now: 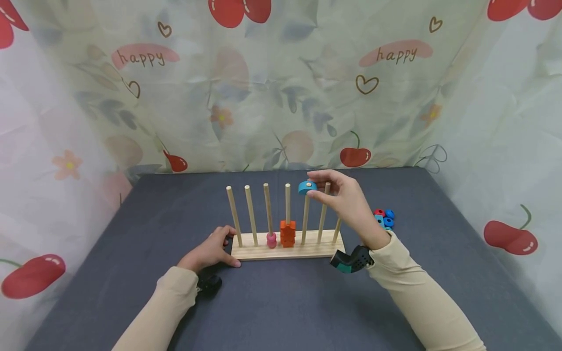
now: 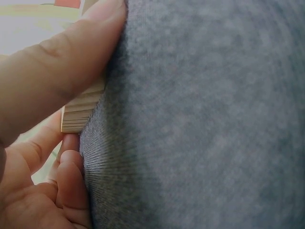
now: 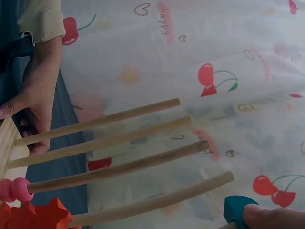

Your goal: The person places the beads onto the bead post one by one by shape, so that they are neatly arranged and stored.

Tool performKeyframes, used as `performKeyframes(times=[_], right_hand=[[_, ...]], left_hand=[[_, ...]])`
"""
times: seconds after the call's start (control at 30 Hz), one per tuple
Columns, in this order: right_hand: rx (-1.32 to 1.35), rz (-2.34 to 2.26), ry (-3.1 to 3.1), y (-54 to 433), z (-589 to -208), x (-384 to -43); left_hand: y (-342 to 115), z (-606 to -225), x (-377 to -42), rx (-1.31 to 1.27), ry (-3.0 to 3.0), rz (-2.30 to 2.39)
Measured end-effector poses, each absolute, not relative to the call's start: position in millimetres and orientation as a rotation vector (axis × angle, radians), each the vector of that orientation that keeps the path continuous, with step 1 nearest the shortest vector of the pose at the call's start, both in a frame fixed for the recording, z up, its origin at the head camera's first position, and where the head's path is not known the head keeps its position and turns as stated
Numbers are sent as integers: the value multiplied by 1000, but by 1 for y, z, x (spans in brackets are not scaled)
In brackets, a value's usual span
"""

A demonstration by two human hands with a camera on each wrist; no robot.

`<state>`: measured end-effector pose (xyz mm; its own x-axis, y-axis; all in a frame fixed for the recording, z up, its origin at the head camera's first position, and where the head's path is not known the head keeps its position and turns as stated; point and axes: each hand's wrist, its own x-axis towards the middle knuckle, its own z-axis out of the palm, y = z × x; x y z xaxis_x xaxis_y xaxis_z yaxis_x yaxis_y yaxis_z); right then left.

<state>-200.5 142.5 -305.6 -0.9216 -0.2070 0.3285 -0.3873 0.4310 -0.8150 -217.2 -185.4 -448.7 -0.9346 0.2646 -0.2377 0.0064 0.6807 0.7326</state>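
My right hand [image 1: 347, 197] pinches a blue half-round bead [image 1: 304, 189] between thumb and fingers at the top of the fifth peg [image 1: 305, 222] from the left. In the right wrist view, the bead [image 3: 233, 206] meets the tip of that peg at the lower edge. The wooden peg rack [image 1: 254, 252] lies on the dark table, and my left hand [image 1: 210, 251] grips its left end, thumb in front and fingers around the end. Pink round beads [image 1: 271, 240] sit low on the third peg. Stacked orange star-edged beads [image 1: 287, 234] are on the fourth.
Several red and blue beads [image 1: 388, 222] lie on the table [image 1: 281, 302] to the right, partly behind my right forearm. A cherry-print curtain [image 1: 263, 97] hangs behind the table and at both sides. Both wrists wear black camera mounts.
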Motion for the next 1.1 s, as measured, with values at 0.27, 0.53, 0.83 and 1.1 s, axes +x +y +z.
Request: performKeyframes(times=[0.27, 0.53, 0.83, 1.1], right_hand=[[498, 1791, -2239, 134, -328, -200], [471, 1950, -2167, 131, -354, -201], [433, 1875, -2286, 133, -390, -200], [360, 1727, -2424, 133, -416, -198]], left_hand=[[-187, -450, -218, 213, 2574, 1113], [-187, -451, -220, 201, 2569, 1112], [-186, -452, -219, 197, 2575, 1120], [-185, -451, -218, 194, 2574, 1123]])
